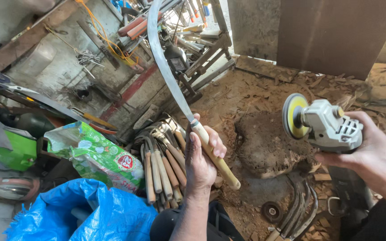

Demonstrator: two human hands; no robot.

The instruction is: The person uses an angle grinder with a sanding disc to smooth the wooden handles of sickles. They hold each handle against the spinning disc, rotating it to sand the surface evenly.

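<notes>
A: Sickle [170, 71] standing near upright, centre frame; curved blade sweeping up toward 12 o'clock. Left hand [200, 156] wrapping fully closed around wooden handle [215, 156], butt end poking out toward 5 o'clock.

B: Angle grinder [325, 125] hovering at 3 o'clock. Right hand [371, 154] closing tight around grey body, yellow disc [293, 116] facing the handle, well apart from blade.

A: Lying at 8 o'clock of left hand: pile of wooden-handled sickles [161, 156]. Sitting between both hands: worn stump block [269, 143]. Crowding lower left: blue sack [81, 214], green printed bag [94, 154].
</notes>
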